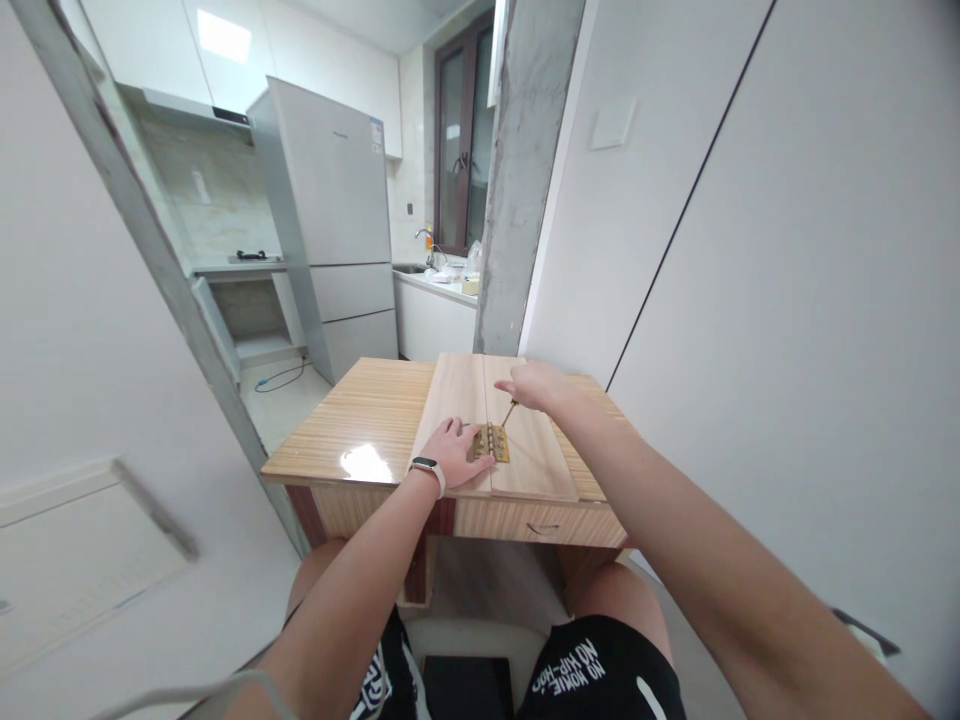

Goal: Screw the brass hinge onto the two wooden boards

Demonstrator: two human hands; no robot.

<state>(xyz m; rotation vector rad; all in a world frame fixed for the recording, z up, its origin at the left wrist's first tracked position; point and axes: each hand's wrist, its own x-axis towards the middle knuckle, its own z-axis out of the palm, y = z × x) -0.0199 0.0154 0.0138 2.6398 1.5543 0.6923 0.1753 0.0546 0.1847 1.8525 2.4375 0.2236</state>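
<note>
Two pale wooden boards lie side by side on the desk, a left board (459, 388) and a right board (538, 468). A brass hinge (498, 443) spans the seam between them. My left hand (452, 456) rests flat with fingers spread, its thumb and fingertips pressing on the hinge's left leaf and the wood. Closed around a screwdriver (510, 411), my right hand (534, 385) is above the right board. The screwdriver's shaft slants down to the upper edge of the hinge's right leaf. Most of its handle is hidden in my fist, and the tip is too small to make out.
The boards sit on a small wooden desk (360, 405) with a drawer (540, 522) at its front. A white wall (712, 250) stands close on the right. Beyond are a grey refrigerator (337, 190) and a sink counter (439, 290). My knees are under the desk.
</note>
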